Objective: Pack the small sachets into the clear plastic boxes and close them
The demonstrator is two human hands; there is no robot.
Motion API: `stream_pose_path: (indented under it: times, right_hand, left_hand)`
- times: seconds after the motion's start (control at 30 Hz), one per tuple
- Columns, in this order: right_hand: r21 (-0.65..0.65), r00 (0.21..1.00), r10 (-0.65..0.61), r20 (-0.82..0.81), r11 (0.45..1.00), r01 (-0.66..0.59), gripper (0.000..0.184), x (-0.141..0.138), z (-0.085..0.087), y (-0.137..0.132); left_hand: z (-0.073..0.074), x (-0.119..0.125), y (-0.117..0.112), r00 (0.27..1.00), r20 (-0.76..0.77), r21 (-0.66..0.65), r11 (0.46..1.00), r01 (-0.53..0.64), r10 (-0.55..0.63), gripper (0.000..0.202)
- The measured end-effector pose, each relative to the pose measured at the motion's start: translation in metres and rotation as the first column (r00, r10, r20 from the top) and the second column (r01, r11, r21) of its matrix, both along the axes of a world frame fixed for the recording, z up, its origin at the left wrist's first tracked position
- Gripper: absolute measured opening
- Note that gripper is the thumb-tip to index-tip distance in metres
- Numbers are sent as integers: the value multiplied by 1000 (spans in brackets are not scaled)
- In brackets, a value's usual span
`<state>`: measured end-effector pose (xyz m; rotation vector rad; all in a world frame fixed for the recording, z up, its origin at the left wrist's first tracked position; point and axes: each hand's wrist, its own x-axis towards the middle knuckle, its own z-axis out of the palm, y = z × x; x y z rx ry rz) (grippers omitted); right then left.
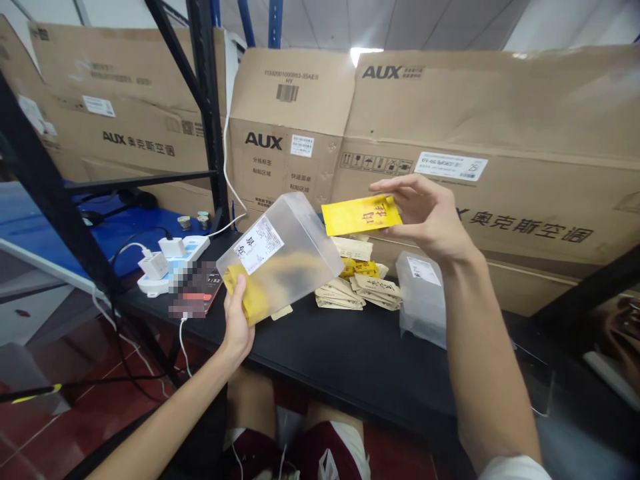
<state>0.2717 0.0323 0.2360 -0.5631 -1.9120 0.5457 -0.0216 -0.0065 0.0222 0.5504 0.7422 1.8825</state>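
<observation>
One yellow packet [357, 215] in right hand [430, 217]; box [295, 250] in left hand [237, 327].

Red tiled floor [97, 417], grey ceiling [415, 25], bright light [366, 53]

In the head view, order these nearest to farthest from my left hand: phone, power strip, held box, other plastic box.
1. Held box, in the left hand.
2. Phone, left of that hand.
3. Power strip, farther left and back.
4. Other plastic box, far right.
</observation>
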Motion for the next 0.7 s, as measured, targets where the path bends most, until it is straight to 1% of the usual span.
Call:
stream_pose_path:
  times: [0.1,0.17,0.27,0.37,0.47,0.53,0.57,0.63,0.7]
  right_hand:
    - [23,998,-10,70,1000,9,56,2,3,-6]
    - [48,996,-12,85,999,8,51,2,5,-10]
    - [66,997,-16,70,998,12,47,3,8,-14]
    - [63,999,20,36,998,-22,52,6,7,-12]
    - [8,989,145,-22,989,-145,62,3,3,-6]
    - [-59,971,223,-88,972,-228,74,-5,-2,-4]
    - [-94,965,235,-117,965,-246,78,-12,-5,-4]
    - [-180,971,207,-123,957,-227,77,-28,-10,-6]
    - [-259,986,159,-45,952,-165,65,-45,-14,-10]
  left_hand:
    - [1,0,-1,997,8,3,997,73,-73,61]
    - [1,-1,-2,995,3,8,995,100,-100,61]
    - [2,-2,-3,993,-13,22,993,116,-116,61]
    - [1,-3,-3,992,-28,19,992,126,-125,62]
    - [0,-3,-4,989,-40,0,990,140,-140,63]
    - [0,-2,-4,986,-62,-16,988,156,-157,63]
    - [0,-1,-4,985,-72,-21,987,157,-158,63]
    - [0,0,-4,988,-78,-17,991,131,-132,63]
    - [0,1,-4,995,-73,1,998,65,-65,62]
